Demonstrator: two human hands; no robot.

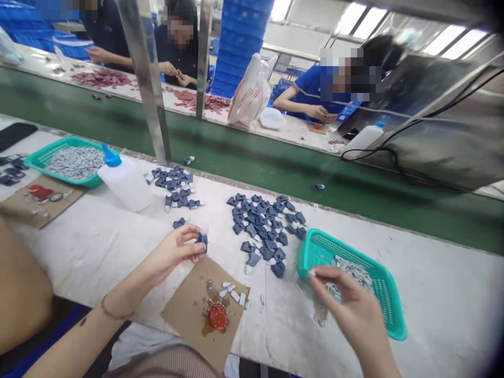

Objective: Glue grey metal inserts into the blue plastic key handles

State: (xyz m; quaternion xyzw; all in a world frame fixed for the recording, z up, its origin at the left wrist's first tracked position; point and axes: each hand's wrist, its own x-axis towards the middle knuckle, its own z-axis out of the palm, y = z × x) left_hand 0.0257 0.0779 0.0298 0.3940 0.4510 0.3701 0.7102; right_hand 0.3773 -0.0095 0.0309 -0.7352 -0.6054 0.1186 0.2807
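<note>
One dark blue piece (202, 241) being pinched by the left hand (169, 254) near a cardboard sheet (187, 310), one small white piece (312, 272) being gripped by the right hand (352, 302) near a green basket (321, 251), both hands held apart, more blue pieces (260, 218) spread on the table (283, 325).

Using the cardboard sheet (185, 307) as reference. On it: round red thing (217, 316) in a wet smear (207, 332), loose pale strips (235, 295) near its far right corner. My left hand (173, 249), just past its far left corner, pinches a navy part (202, 242). My right hand (352, 304), right of the sheet, pinches a small pale piece (312, 273) by the sheet-side end of a teal basket (400, 328) with more pale pieces (354, 270) inside. Beyond the sheet: big navy pile (260, 220) slightly right; smaller navy cluster (175, 179) and white bottle (128, 184) left; green belt (236, 160) farthest.
</note>
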